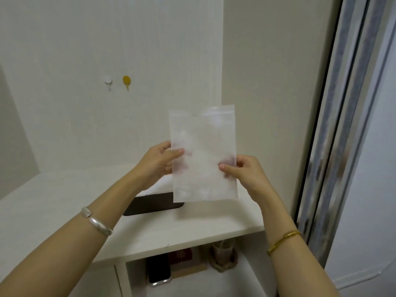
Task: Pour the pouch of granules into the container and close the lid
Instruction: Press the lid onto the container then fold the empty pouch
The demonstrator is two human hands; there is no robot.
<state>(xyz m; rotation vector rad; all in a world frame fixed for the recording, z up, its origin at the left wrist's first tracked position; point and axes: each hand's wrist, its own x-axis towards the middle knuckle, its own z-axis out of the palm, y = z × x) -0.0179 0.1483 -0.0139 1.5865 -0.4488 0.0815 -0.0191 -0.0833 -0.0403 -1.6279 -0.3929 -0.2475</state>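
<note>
A flat, translucent white zip pouch (203, 153) stands upright in the air above the white counter (64, 189), its zip strip at the top. My left hand (157, 162) pinches the pouch's left edge, thumb in front and fingers behind. My right hand (242, 172) pinches its right edge the same way. I cannot make out granules through the cloudy film. A dark, flat, rounded object (150, 205) lies on the counter just below and behind the pouch, partly hidden by my left forearm and the pouch; whether it belongs to the container I cannot tell.
Two hooks, one white (108, 81) and one yellow (126, 81), are on the wall behind. On the shelf below the counter lie a dark phone (159, 271), a red item (181, 255) and a glass on a woven coaster (224, 252). A metal sliding-door frame (338, 125) runs down the right.
</note>
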